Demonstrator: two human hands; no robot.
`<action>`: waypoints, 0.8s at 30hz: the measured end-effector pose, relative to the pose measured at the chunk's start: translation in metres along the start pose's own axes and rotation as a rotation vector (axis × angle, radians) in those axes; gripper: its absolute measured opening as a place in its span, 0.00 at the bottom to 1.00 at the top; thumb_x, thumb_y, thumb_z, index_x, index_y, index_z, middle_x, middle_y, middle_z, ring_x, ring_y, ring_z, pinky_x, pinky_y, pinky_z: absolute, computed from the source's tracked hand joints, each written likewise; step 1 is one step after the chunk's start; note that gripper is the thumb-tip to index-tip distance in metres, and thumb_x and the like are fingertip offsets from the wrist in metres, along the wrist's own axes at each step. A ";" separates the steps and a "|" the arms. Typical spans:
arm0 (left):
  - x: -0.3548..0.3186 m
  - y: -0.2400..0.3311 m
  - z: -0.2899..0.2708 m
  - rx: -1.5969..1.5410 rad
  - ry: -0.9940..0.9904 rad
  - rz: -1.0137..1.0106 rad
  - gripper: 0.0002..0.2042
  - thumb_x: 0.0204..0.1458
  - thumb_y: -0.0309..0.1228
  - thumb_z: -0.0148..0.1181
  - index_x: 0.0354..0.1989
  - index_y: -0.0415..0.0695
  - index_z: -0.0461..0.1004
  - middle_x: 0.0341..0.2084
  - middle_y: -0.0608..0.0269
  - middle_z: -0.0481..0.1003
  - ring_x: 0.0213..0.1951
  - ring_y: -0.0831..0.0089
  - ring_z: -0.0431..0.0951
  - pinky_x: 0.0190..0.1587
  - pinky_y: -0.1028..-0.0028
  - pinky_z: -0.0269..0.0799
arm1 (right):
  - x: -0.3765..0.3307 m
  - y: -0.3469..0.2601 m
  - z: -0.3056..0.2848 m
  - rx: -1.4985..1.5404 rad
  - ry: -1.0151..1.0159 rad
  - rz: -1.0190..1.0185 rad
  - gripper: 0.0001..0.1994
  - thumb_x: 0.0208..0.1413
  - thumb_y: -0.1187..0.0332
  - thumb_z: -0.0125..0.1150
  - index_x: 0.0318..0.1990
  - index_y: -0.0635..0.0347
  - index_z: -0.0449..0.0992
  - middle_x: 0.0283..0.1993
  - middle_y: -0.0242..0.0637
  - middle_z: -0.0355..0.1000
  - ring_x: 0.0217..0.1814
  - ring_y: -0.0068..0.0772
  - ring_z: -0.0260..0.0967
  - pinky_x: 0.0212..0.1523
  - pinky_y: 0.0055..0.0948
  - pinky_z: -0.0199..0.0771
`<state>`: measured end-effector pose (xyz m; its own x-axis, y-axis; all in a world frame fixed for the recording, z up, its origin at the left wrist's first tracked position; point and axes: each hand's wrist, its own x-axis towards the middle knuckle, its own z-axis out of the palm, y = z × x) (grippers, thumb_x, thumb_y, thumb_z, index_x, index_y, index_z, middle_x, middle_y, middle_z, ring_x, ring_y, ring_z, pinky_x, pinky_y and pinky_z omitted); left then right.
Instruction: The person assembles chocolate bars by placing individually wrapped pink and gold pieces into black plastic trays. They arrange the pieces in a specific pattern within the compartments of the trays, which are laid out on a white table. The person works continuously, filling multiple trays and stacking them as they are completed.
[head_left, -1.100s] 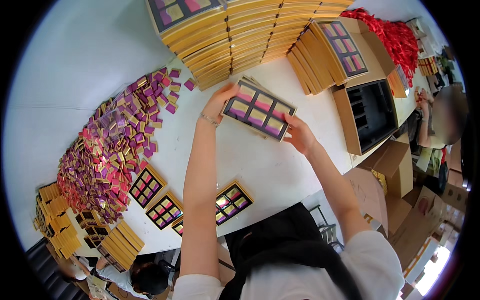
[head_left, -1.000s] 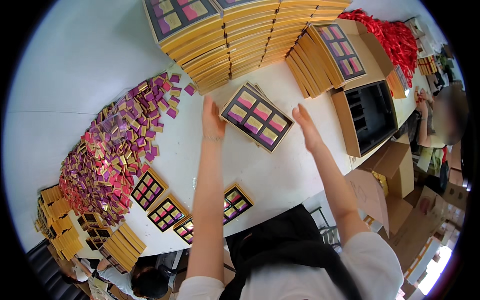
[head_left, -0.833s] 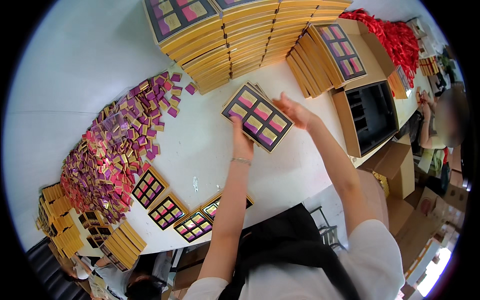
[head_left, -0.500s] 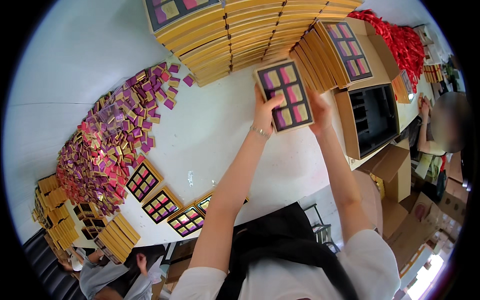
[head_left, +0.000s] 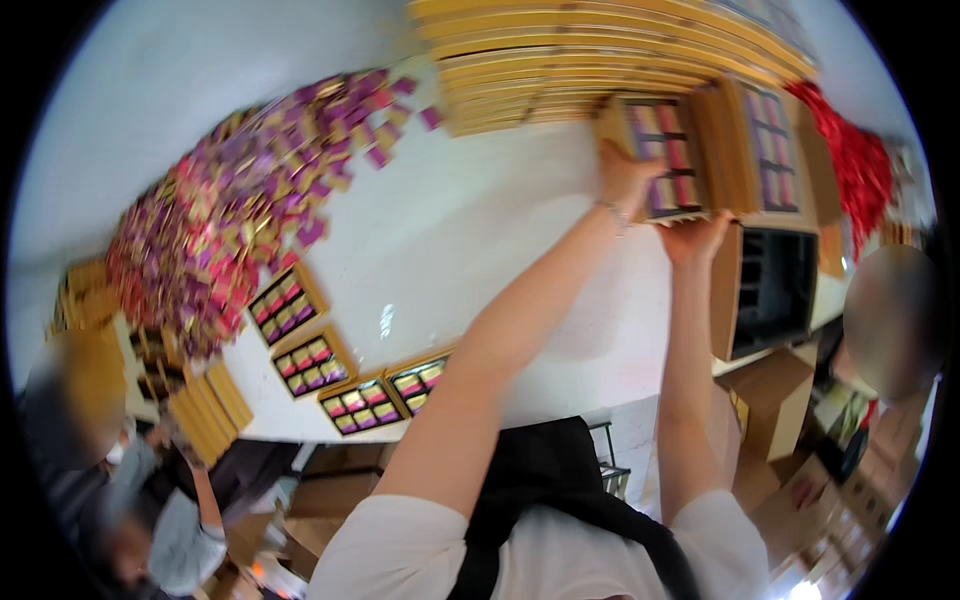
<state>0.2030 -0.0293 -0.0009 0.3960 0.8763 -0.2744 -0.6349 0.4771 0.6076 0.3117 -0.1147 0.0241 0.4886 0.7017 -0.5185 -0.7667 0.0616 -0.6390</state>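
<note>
I have the filled box grasped at arm's length over the far tabletop, left hand on its near-left edge, right hand under its near end, long axis pointing away, beside the upright row of boxes.

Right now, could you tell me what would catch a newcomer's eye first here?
Probably both hands, left hand and right hand, gripping a gold box of coloured packets at the far edge of the white table, against stacked gold boxes. To the left sprawls a heap of purple and gold packets.
</note>
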 end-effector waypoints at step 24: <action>-0.432 0.246 -0.426 1.344 1.022 0.478 0.18 0.60 0.35 0.52 0.54 0.38 0.70 0.43 0.50 0.74 0.44 0.58 0.75 0.48 0.68 0.70 | -0.172 0.408 0.371 -2.212 -1.207 -1.094 0.62 0.43 0.31 0.60 0.71 0.63 0.31 0.75 0.54 0.23 0.77 0.58 0.21 0.70 0.64 0.35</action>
<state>-0.4068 -0.2619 -0.0504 -0.5184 0.8492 0.1004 0.5886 0.2692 0.7623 -0.2392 0.0535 0.0636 -0.5733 0.8173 -0.0585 0.8191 0.5700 -0.0640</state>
